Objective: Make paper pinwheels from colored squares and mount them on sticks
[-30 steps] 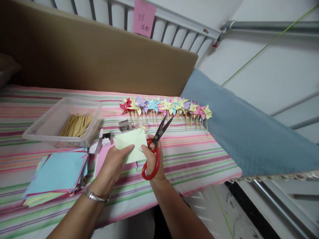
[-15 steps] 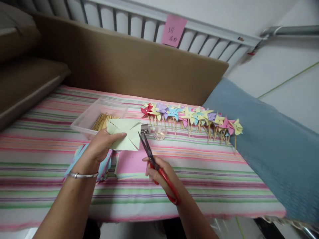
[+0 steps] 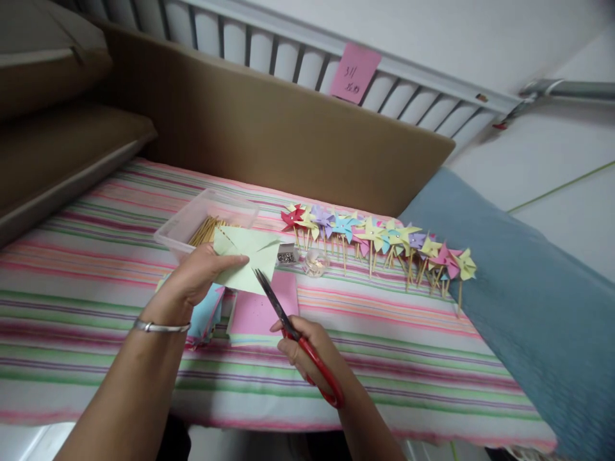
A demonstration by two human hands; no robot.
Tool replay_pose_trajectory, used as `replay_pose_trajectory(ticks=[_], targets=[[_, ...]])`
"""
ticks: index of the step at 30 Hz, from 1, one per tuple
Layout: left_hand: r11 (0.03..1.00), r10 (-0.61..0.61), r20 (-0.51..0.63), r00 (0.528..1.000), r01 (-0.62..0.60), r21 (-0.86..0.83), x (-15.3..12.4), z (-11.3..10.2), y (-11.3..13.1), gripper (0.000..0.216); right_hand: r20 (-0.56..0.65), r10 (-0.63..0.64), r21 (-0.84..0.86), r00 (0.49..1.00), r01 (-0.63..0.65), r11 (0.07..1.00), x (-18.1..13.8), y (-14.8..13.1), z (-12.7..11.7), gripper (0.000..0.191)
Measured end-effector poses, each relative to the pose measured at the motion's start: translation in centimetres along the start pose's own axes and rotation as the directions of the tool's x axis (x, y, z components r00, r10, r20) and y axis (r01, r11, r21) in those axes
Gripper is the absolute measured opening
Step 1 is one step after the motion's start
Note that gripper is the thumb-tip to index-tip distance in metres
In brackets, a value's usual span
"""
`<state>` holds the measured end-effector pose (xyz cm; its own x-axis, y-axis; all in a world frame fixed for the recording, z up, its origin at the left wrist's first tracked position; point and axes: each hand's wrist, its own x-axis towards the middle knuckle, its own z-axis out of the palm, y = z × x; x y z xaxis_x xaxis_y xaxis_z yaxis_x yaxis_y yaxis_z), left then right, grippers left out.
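At the far left a brown padded cushion [image 3: 57, 147] is seen beside a cloth striped in pink, green and white [image 3: 96, 269]. A clear plastic tub [image 3: 192, 221] is set on the cloth, and thin wooden sticks [image 3: 206, 230] are kept in it. Just in front of the tub the left hand [image 3: 192, 282], with a silver bangle [image 3: 161, 327] worn at the wrist, is raised above the cloth. A pale green paper square [image 3: 250, 259] with slits cut in it is pinched between its thumb and fingers. Under that hand a stack of coloured paper sheets [image 3: 206, 310] is laid, with a pink paper sheet [image 3: 262, 307] just beside it. The red-handled scissors [image 3: 293, 333] are gripped in the right hand [image 3: 312, 352], whose fingers are curled shut around the handles. The blades are nearly closed, and their tips are met by the lower edge of the green square. Further right a small box of metal pins [image 3: 287, 257] and a small clear dish [image 3: 314, 262] are placed near a row of coloured paper pinwheels on sticks [image 3: 379, 240]. Behind them a brown cardboard panel [image 3: 288, 141] is stood, and a pink sticky note [image 3: 354, 73] is stuck above it. A blue blanket [image 3: 519, 288] is spread at the right.
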<state>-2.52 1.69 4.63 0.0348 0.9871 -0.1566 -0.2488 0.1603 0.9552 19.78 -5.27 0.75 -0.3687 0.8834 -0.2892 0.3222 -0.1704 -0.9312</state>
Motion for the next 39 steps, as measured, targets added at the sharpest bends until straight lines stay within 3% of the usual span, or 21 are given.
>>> replay_pose_trajectory(ticks=[19, 39], targets=[[0.999, 0.016, 0.023, 1.000, -0.016, 0.034, 0.14, 0.08, -0.48, 0.031, 0.000, -0.041, -0.079, 0.999, 0.040, 0.996, 0.23, 0.54, 0.03, 0.026], [1.000, -0.021, 0.016, 1.000, 0.020, 0.020, -0.09, 0.29, -0.09, 0.033, -0.007, 0.037, -0.089, 0.999, -0.038, 0.995, 0.25, 0.29, 0.41, 0.024]])
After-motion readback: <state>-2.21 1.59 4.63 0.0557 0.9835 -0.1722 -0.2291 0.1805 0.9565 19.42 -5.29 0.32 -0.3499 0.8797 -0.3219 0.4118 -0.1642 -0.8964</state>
